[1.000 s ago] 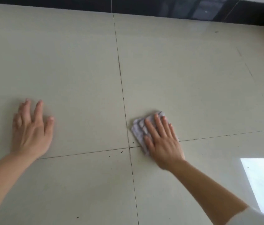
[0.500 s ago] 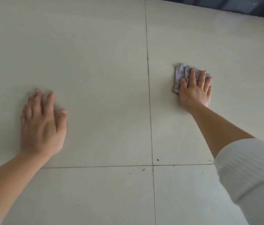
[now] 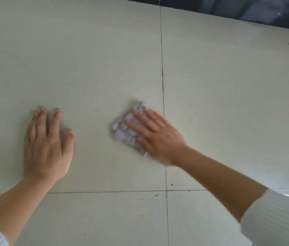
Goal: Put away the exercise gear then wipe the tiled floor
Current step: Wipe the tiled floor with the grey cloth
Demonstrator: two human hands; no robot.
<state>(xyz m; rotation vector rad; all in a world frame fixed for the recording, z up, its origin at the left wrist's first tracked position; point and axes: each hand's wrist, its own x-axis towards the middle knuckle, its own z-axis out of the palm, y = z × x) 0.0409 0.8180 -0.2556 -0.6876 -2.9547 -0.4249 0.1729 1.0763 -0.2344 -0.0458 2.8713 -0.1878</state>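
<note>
Grey cloth [image 3: 127,128] under flat right hand [image 3: 155,137], now left of grout line; left hand [image 3: 47,148] unmoved, splayed empty.

Pale tiled floor [image 3: 229,103] under a folded cloth [image 3: 126,132], dark specks [image 3: 156,194] along grout.

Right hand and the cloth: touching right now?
Touching. The head view shows the right hand pressed flat on the cloth, fingers spread over it against the tiled floor.

Indoor room, likely a home: large pale floor tiles [image 3: 104,59] with dark grout lines, glossy black skirting [image 3: 246,11] running along top.
</note>
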